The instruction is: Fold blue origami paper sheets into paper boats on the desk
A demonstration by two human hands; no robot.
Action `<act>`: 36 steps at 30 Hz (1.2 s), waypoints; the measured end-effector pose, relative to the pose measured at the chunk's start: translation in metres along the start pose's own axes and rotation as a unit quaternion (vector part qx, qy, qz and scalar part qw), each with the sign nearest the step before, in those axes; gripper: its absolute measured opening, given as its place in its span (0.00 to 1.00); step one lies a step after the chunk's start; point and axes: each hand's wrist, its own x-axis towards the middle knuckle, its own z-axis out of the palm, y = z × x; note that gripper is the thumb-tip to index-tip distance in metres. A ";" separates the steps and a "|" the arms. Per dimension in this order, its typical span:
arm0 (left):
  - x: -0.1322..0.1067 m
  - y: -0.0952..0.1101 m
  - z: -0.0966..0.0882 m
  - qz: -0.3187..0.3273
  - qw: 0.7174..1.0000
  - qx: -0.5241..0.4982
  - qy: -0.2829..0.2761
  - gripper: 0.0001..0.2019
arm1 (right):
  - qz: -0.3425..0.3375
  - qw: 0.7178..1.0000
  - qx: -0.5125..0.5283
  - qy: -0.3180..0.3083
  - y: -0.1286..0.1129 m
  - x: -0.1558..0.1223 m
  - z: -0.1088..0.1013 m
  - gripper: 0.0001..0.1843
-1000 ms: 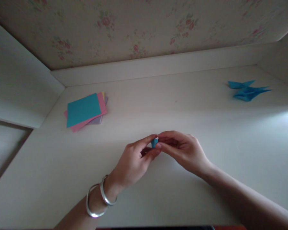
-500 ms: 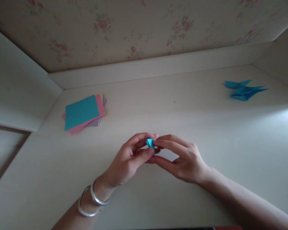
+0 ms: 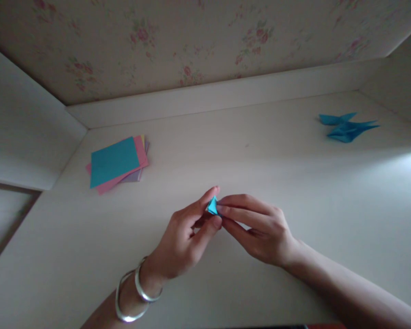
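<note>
A small piece of folded blue paper [image 3: 213, 206] is held up over the middle of the table, between my two hands. My right hand [image 3: 260, 224] pinches its right side, fingertips above and thumb below. From the left, my left hand [image 3: 187, 235] curls around the paper. Its index finger stretches past the upper edge and its thumb lies just under the lower edge. The other left fingers are mostly hidden behind the paper. Two silver bangles [image 3: 140, 288] circle my left wrist.
A stack of coloured paper [image 3: 114, 162], blue on top with pink, purple and yellow beneath, lies at the left on the white table [image 3: 198, 151]. Folded blue paper shapes [image 3: 349, 130] sit at the back right. Behind rises a floral wall [image 3: 164, 50]; a white panel [image 3: 20, 109] stands left.
My left index finger has lifted and straightened above the paper, and my left thumb has slid below it. The folded paper has turned slightly. My right hand keeps its pinch.
</note>
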 end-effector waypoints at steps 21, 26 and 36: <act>-0.003 0.005 -0.001 0.043 0.999 -0.003 -0.010 0.31 | -0.020 0.999 -0.040 0.010 -0.003 0.002 -0.003 0.16; -0.002 0.004 0.002 0.005 1.000 0.015 0.003 0.27 | -0.013 0.998 -0.057 -0.014 0.000 -0.002 -0.003 0.16; -0.002 -0.001 0.008 0.105 0.982 0.152 0.035 0.28 | 0.009 0.995 -0.099 -0.001 -0.004 -0.007 0.003 0.19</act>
